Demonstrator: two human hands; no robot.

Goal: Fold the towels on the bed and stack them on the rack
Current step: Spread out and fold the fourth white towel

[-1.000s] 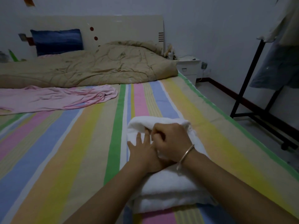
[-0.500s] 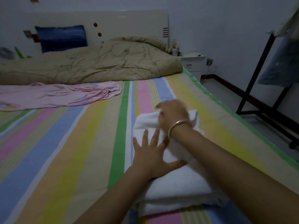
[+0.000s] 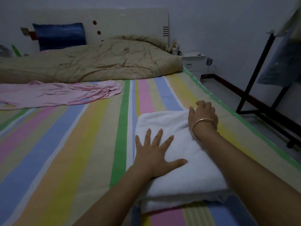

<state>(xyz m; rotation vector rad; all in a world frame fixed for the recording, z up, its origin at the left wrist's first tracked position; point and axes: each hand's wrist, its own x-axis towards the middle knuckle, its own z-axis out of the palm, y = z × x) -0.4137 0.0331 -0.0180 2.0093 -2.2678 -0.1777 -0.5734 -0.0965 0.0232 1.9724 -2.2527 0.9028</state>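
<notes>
Lower centre of the frame: a folded white towel [image 3: 187, 176] lies in thick layers on the striped bed [image 3: 65, 144], its near edge towards the viewer. The left hand [image 3: 154, 152] rests on the towel's left side with fingers spread and flat, its grip released, probably pinning the layers so the fold does not spring open.

Just beyond, the right hand [image 3: 203, 115], with a metal bangle [image 3: 203, 119] at the wrist, sits at the towel's far right corner. Its fingers curl down over the edge, seemingly squaring that corner. The back of the hand hides the fingertips, so I cannot tell whether its grip holds cloth.

A second ago both hands met at the towel's middle, the right one clenched on a fold. Since then the right hand has travelled to the far corner and the left has flattened out.

Farther, at middle left, lies a crumpled pink cloth [image 3: 57, 95], then a tan quilt [image 3: 97, 62] and a blue pillow [image 3: 60, 35]. A black rack [image 3: 255, 70] stands off the bed at upper right. The towel is not yet on it.
</notes>
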